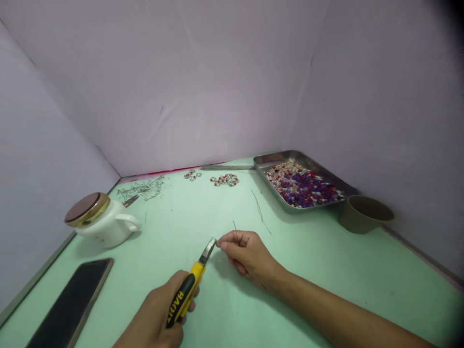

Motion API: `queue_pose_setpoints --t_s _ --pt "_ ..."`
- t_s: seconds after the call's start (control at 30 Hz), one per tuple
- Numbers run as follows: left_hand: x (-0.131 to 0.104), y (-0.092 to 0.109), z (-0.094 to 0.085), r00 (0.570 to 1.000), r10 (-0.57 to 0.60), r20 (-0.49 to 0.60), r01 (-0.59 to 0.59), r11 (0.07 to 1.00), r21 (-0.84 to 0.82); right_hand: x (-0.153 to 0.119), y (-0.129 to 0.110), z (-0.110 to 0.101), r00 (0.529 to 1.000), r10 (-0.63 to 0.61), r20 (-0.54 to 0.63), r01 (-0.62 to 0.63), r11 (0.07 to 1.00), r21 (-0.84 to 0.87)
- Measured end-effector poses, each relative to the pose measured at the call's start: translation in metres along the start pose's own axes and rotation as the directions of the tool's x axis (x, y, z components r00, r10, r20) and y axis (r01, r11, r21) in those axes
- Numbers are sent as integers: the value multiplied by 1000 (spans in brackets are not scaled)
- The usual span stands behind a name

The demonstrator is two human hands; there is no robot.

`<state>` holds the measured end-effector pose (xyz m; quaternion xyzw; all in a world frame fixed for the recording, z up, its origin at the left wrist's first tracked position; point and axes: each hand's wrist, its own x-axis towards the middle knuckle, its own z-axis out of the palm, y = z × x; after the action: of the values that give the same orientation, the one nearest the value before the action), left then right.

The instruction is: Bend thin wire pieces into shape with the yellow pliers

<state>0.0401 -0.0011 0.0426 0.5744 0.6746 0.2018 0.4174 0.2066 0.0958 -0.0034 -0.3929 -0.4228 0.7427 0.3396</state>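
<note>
My left hand [166,309] is closed around the yellow and black handles of a pair of pliers [194,275]. The metal jaws point up and to the right, close to the fingertips of my right hand [250,256]. Thumb and forefinger of that hand are pinched on a thin dark wire [235,228], whose free end sticks up above the fingers. Whether the jaws grip the wire cannot be made out. Two more loose wire pieces [259,208] lie on the table beyond my right hand.
A steel tray [286,205] of mixed beads stands back right, beside a brown cup [357,217]. At left are a lidded white mug [112,224] and a phone [72,304]. Wire scraps [145,187], beaded rings [224,180] and straight wires [228,167] lie at the back.
</note>
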Motion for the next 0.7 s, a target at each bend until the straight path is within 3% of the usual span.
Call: queue_pose_setpoints --t_s 0.23,0.47,0.57,0.7 --pt "-3 -4 3 999 -8 -45 9 999 35 -1 0 0 1000 -16 14 16 1000 2" --pt "-2 -6 12 996 57 -62 -37 954 297 -2 0 1 1000 10 0 -10 1000 -6" --pt "-1 -4 19 994 61 -94 -1 842 539 -2 1 1 1000 20 -10 -20 1000 1" --pt "4 2 27 980 149 -132 24 568 822 -1 1 2 1000 10 -15 -10 1000 30"
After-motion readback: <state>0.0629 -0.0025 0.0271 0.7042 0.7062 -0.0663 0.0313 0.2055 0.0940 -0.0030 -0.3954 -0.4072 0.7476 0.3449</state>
